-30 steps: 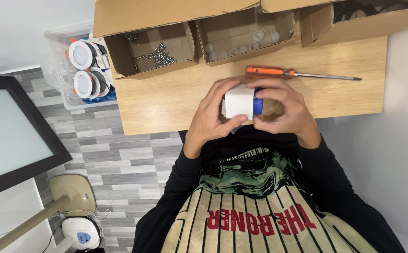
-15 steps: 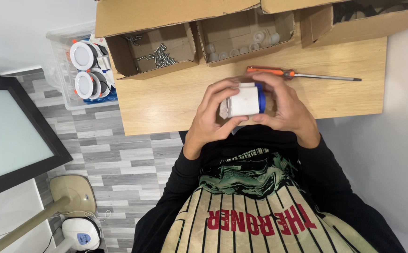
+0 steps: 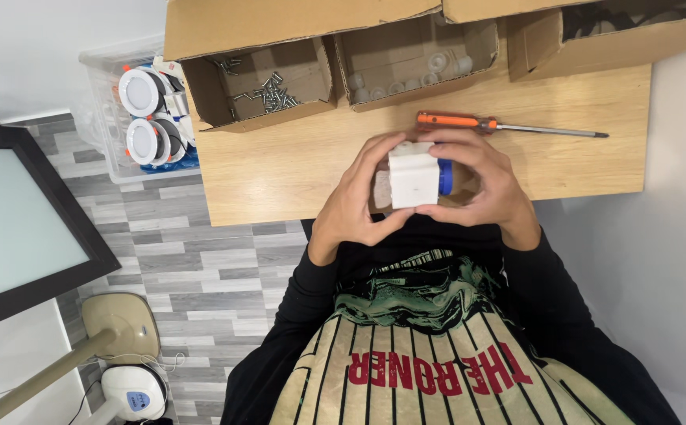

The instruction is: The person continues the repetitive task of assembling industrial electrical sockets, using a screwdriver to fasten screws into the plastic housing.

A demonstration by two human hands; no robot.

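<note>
At frame centre, the left hand and right hand are both gripping a white block with a blue part, apparently fitting pieces together; the orange screwdriver is lying just above.

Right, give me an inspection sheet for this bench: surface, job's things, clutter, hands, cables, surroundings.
Surface: wooden table, three open cardboard boxes along its far edge.
Job's things: white block with a blue part, held above the near edge.
Clutter: orange screwdriver lying flat; screws in the left box; pale caps in the middle box.
Hands: left hand and right hand both grip the block.
Cables: thin white cord on the floor.
Surroundings: clear bin of round white fittings, dark-framed panel, grey plank floor.
</note>
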